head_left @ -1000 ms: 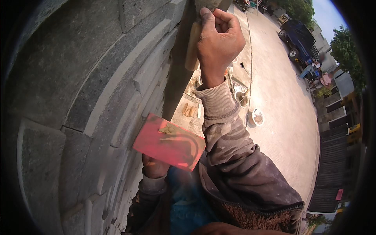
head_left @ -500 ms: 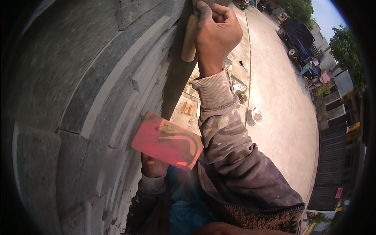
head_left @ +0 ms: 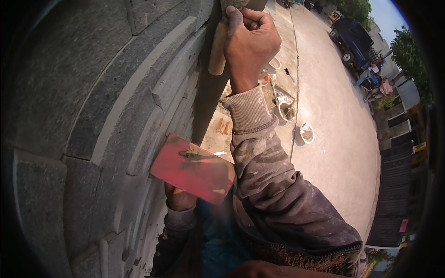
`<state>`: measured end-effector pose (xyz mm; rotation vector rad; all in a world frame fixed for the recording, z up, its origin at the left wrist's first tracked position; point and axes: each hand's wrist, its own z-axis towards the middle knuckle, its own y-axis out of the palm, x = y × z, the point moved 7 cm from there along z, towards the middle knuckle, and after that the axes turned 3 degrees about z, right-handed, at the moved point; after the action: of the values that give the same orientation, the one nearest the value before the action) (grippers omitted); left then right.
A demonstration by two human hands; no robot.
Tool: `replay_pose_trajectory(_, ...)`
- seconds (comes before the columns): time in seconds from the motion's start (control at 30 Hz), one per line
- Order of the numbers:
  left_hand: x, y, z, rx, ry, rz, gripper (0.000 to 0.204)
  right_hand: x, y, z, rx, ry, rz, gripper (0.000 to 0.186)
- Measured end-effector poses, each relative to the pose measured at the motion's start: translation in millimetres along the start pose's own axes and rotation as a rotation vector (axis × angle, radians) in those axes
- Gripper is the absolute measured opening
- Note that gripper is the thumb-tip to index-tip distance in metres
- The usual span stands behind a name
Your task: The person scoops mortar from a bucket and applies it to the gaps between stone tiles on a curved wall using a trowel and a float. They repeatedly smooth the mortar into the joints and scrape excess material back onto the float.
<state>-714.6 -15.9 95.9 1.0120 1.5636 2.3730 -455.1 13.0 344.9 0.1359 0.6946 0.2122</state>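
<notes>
At the top centre my right hand (head_left: 254,39) is closed, thumb and fingers pinched by the grey head of a wooden-handled tool. The tool's pale wooden handle (head_left: 218,50) hangs beside the wrist; its head runs out of the picture at the top, so its kind does not show. Below and to the left, my left hand (head_left: 181,199) is closed beneath a flat red plastering float (head_left: 192,171), holding it up. Grey-brown mortar smears lie on the float's upper face. The float hides most of the left fingers. Close on the left rises a grey stone-clad wall (head_left: 111,111).
A white bucket (head_left: 305,133) stands on the pale concrete ground (head_left: 338,153). Nearer the wall are another bucket (head_left: 286,111) and brownish pieces (head_left: 224,126). A dark blue vehicle (head_left: 351,41) is parked far off, with a person in pink (head_left: 385,88) near it.
My right hand and the wooden-handled tool have shifted slightly left in the picture. The red float has also moved a little left and down. Both hands keep their hold.
</notes>
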Motion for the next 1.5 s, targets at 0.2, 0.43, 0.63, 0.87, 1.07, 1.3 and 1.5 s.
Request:
replay_pose_trajectory(0.2, -4.4, -13.6, -0.5, -0.022, -0.063, -0.008, 0.052, 8.1, -10.9, -13.6, -0.002, 0.057, -0.060, 0.018)
replay_pose_trajectory(0.43, -6.7, -8.5, 7.4, 0.031, -0.096, 0.014, 0.060, -31.3, -60.6, 26.0, -0.276, -0.474, -0.228, 0.016)
replay_pose_trajectory(0.63, -15.7, -2.9, 10.9, -0.006, -0.184, 0.072, 0.062, -38.2, -40.1, 55.1, -0.591, -0.599, -0.422, 0.016)
replay_pose_trajectory(0.87, -14.9, 6.2, 13.4, -0.036, -0.174, 0.063, 0.063, -58.9, -23.8, 56.5, -0.621, -0.779, -0.528, 0.019)
replay_pose_trajectory(1.07, -12.0, 15.9, 14.9, 0.028, -0.187, 0.149, 0.060, -75.2, -23.9, 69.0, -0.465, -0.719, -0.443, 0.008)
replay_pose_trajectory(1.3, -13.3, 12.5, 11.4, 0.054, -0.187, 0.131, 0.058, -88.9, -18.7, 75.9, -0.420, -0.820, -0.382, 0.007)
replay_pose_trajectory(1.5, -15.4, 16.8, 20.5, 0.037, -0.165, 0.111, 0.061, -71.0, -43.6, 69.3, -0.305, -0.675, -0.221, 0.011)
